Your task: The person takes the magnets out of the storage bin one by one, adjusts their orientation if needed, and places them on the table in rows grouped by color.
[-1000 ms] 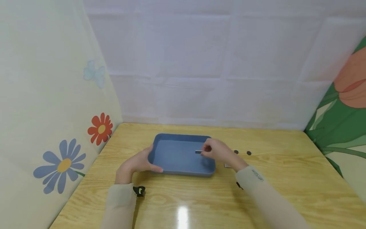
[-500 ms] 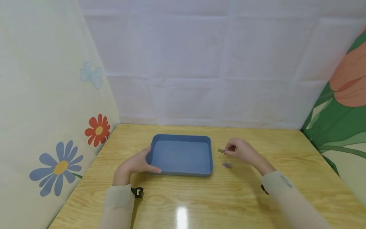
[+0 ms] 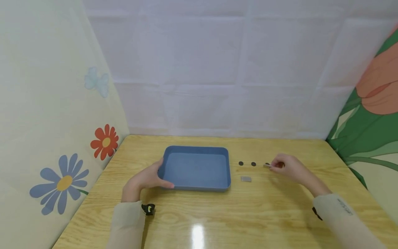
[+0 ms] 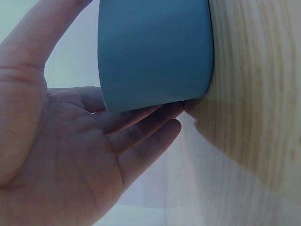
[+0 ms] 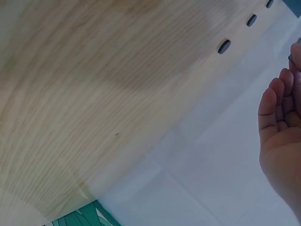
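My left hand (image 3: 148,176) rests at the left front corner of a blue rectangular tray (image 3: 199,189), thumb along the front and fingers by the left side. In the left wrist view, its fairly straight fingers (image 4: 148,148) lie against the tray's outer wall (image 4: 155,52). To the right of the tray, my right hand (image 3: 289,167) pinches a small flat silver-grey rectangular piece (image 3: 266,166) between thumb and fingertips, just above the table by a small dark disc. In the right wrist view, the right hand (image 5: 287,132) is cut off at the edge, and the piece is mostly hidden.
Two more dark discs (image 3: 240,163) (image 3: 253,164) lie in a row right of the tray. A second silver-grey rectangular piece (image 3: 246,179) lies nearer on the wooden table (image 3: 217,214). A white cloth (image 3: 199,69) hangs behind, with flowered cloths at both sides.
My right hand has moved right, from over the tray to the rightmost disc, still pinching the piece. Two discs and the other piece have come into full view. The left hand stays at the tray.
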Motion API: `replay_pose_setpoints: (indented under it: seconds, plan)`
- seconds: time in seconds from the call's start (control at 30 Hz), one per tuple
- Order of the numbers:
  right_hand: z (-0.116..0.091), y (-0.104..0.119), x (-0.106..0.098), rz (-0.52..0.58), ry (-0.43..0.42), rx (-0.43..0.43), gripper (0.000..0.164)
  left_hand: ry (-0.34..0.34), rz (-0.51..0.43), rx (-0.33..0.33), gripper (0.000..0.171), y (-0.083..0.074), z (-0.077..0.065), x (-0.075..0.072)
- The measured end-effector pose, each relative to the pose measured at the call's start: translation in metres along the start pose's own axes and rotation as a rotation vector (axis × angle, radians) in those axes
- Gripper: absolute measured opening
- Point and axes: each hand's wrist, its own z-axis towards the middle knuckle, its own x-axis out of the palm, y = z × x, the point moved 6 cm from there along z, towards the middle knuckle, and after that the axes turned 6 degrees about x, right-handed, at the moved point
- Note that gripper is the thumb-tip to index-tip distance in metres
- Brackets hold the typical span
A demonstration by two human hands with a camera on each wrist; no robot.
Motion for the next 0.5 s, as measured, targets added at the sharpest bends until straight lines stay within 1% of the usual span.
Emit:
replay_pose_setpoints:
  seconds: [0.17, 0.37, 0.5]
  plan:
    - [-0.003, -0.008, 0.003, 0.007, 0.027, 0.003, 0.007, -0.001, 0.006, -0.006, 0.133, 0.001, 0.0, 0.0]
    - [-0.004, -0.015, 0.012, 0.028, 0.074, 0.025, 0.005, -0.002, -0.004, -0.006, 0.134, 0.001, 0.0, 0.0]
    - [-0.005, -0.019, 0.019, 0.042, 0.076, 0.017, 0.004, -0.003, -0.003, -0.016, 0.134, 0.001, 0.001, -0.001]
